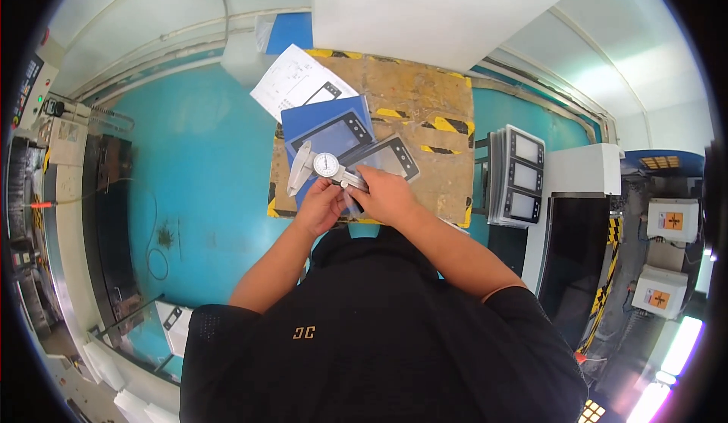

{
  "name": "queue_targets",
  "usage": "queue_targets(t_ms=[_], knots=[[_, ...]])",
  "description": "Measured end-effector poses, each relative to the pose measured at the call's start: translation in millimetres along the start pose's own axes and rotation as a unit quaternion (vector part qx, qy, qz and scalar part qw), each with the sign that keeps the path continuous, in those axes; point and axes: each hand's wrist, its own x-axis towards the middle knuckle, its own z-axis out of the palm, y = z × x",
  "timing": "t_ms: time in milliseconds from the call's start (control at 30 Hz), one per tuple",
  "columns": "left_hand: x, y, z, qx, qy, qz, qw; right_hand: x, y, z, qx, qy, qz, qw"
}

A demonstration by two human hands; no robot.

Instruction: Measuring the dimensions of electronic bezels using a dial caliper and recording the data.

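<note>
A dial caliper (327,166) with a round white dial is in my right hand (388,195), whose fingers wrap its beam end. The jaws point to the left, over blue sheet material. Just below the dial, my left hand (320,209) has its fingers closed by the caliper's lower edge. A translucent piece (351,204) shows between the two hands; what the left fingers grip is hidden. Beneath the caliper lie a black-framed panel (337,136) on a blue folder (303,117) and a grey-framed panel (402,157) partly behind my right hand.
The worn brown worktable (444,184) has yellow-black striped tape on it. White printed sheets (292,81) overhang its far left corner. Several framed panels (523,174) stand stacked at the right. Machines (110,203) flank the teal floor (205,218).
</note>
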Motion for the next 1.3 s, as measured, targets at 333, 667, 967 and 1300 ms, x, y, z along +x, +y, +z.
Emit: queue_targets(t_ms=[333,667,967,1300], knots=[[22.0,-4.3,59.6,0.046,-0.131,0.017,0.990,-6.2,-9.0,-60.6,0.031,-0.015,0.076,0.997],[4.0,27.0,57.1,0.041,-0.247,0.039,0.967,-21.4,27.9,-141.5,-0.122,0.049,0.111,0.985],[-28.2,125.8,41.1,0.108,-0.089,0.073,0.987,-69.4,146.8,-190.2,0.305,0.108,0.336,0.885],[49.4,175.6,72.3,0.113,-0.107,0.120,0.980,-157.5,223.1,-170.7,0.350,0.205,0.391,0.826]])
